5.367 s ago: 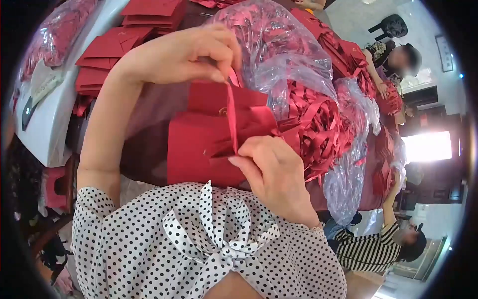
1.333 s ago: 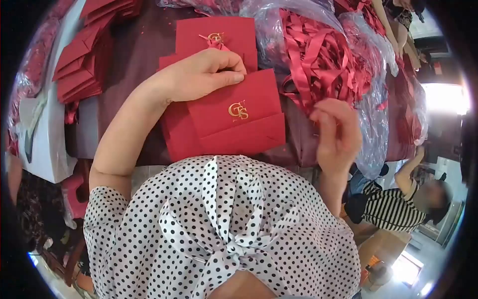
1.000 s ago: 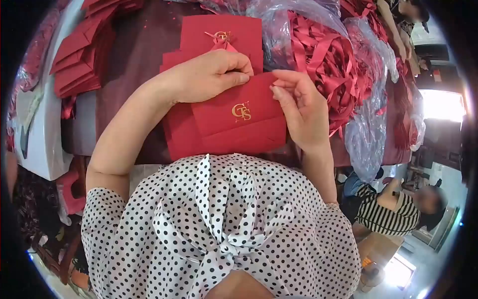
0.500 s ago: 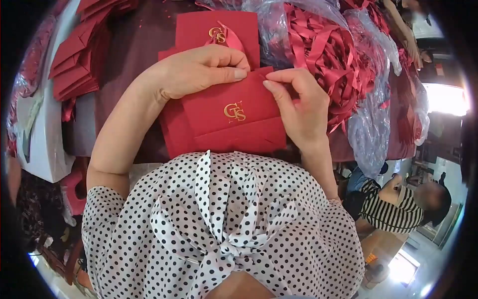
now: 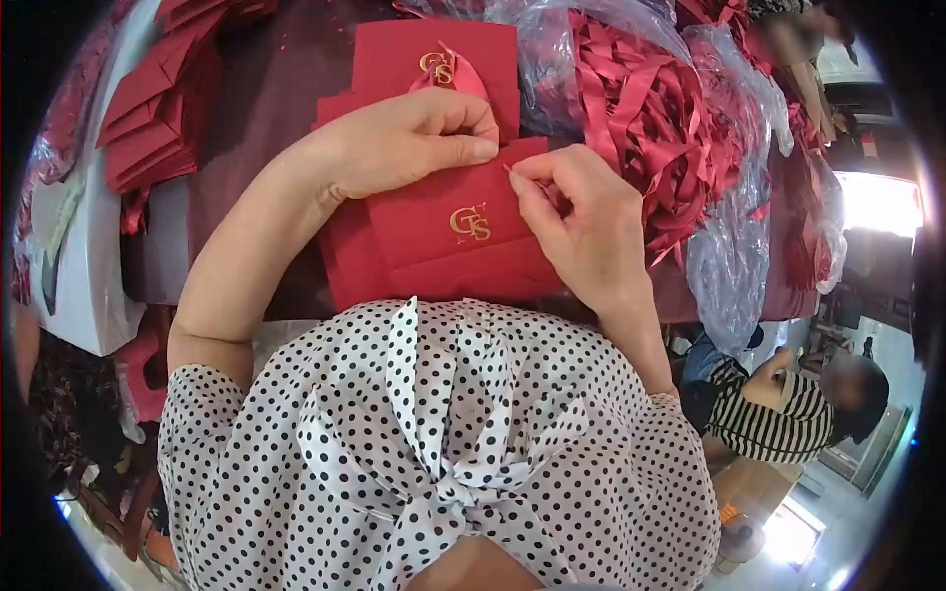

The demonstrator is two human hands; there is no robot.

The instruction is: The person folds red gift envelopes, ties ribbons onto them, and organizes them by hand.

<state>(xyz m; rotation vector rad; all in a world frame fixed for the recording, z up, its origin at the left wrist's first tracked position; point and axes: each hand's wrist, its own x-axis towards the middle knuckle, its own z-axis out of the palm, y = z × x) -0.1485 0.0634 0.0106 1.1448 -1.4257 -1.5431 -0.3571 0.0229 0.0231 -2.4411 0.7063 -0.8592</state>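
The red paper bag [image 5: 419,236] is lying crosswise, left of the right hand [image 5: 596,222] pinching a ribbon tip [image 5: 509,169] (left hand [image 5: 409,143] pinching its top edge).

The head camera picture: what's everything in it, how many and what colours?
Gold-lettered bags: at least two, red, middle
Stacked bags: several, red, upper left
Ribbons: many, red-pink, upper right
Plastic: several pieces, clear, by ribbons
Table: one, dark maroon, under bags
White surface: one, left
Other people: at least two, one black-and-white-striped, right
Blouse: one, white, black dots, bottom
Left hand, right hand: two, bare, middle
Edges: too blurry to list
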